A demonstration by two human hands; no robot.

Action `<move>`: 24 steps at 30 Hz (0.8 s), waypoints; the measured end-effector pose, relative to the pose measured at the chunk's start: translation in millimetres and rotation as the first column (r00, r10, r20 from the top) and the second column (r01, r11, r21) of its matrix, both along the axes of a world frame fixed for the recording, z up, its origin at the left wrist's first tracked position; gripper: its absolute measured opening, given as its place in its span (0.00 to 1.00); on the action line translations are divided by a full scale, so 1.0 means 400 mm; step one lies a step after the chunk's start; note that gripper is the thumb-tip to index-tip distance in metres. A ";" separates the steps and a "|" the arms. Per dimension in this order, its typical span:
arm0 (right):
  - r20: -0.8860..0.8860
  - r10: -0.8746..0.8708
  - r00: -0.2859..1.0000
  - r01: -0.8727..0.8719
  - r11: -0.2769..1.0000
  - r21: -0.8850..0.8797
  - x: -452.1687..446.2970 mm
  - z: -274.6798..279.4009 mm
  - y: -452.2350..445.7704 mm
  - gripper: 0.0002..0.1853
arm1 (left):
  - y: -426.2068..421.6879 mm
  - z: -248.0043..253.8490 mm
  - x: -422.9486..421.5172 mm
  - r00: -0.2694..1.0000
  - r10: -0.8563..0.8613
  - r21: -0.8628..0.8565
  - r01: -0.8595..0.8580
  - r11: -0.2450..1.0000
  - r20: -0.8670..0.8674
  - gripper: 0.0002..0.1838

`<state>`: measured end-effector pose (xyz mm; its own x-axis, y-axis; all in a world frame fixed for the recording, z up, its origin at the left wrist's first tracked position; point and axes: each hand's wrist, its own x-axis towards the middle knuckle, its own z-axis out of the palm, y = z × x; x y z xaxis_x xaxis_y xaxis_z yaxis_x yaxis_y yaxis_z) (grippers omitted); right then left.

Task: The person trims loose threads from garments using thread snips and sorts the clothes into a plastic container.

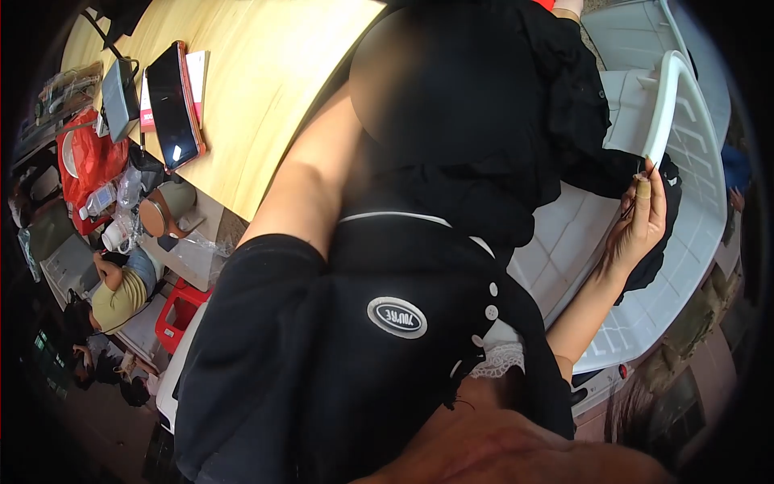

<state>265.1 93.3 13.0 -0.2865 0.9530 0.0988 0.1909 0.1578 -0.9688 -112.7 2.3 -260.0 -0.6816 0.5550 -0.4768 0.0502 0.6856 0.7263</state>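
Black fabric (484, 105) lies bunched over my lap, and part of it spreads onto a white plastic chair (669, 105) at the right. My left forearm (314, 161) reaches up beside the table edge. A dark blurred patch covers my left hand, so its fingers cannot be made out. At the right, my right hand (641, 218) is raised by the chair's rim, over a dark part of the fabric. Its fingertips are pinched on something thin and dark that I cannot make out. Tan tape wraps one of its fingers.
A wooden table (250, 81) at the upper left bears a dark tablet or phone (175, 113) and a booklet. Beyond it are a red bag (89, 161), plastic bottles, a red stool (179, 315) and a seated person in yellow (121, 302).
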 end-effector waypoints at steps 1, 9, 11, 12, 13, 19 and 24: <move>0.007 0.005 1.000 -0.005 1.000 -0.004 0.004 -0.001 -0.002 0.18 | 0.033 -0.017 0.000 1.000 -0.007 0.025 0.007 1.000 -0.006 0.19; -0.180 0.064 0.982 -0.107 0.965 -0.240 -0.014 0.020 -0.018 0.23 | 0.015 0.326 0.153 0.992 0.122 0.430 -0.128 0.894 0.042 0.21; -0.298 0.185 0.936 -0.287 0.894 -0.345 -0.035 0.030 -0.016 0.28 | -0.005 0.490 0.228 0.997 0.081 0.605 -0.074 0.793 0.016 0.16; -0.366 0.221 0.904 -0.367 0.839 -0.401 -0.041 0.029 -0.022 0.30 | -0.017 0.549 0.260 0.997 0.010 0.701 -0.057 0.710 0.072 0.17; -0.344 0.276 0.898 -0.409 0.814 -0.413 -0.044 0.025 -0.027 0.32 | -0.014 0.604 0.291 0.997 -0.008 0.774 -0.052 0.630 0.074 0.16; -0.429 0.093 0.899 -0.326 0.795 -0.512 -0.173 0.043 -0.119 0.21 | 0.066 0.887 0.527 0.879 0.249 0.914 0.388 0.118 -0.405 0.11; -0.447 0.365 0.817 -0.546 0.739 -0.395 -0.172 0.058 -0.031 0.14 | -0.032 1.012 0.680 0.923 -0.364 0.989 0.091 -0.117 -0.127 0.10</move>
<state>196.4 80.7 36.1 -0.7361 0.6554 -0.1692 -0.1107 -0.3632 -0.9251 159.4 -10.7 144.8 -0.3998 0.6240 0.6714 -0.1640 -0.7693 0.6174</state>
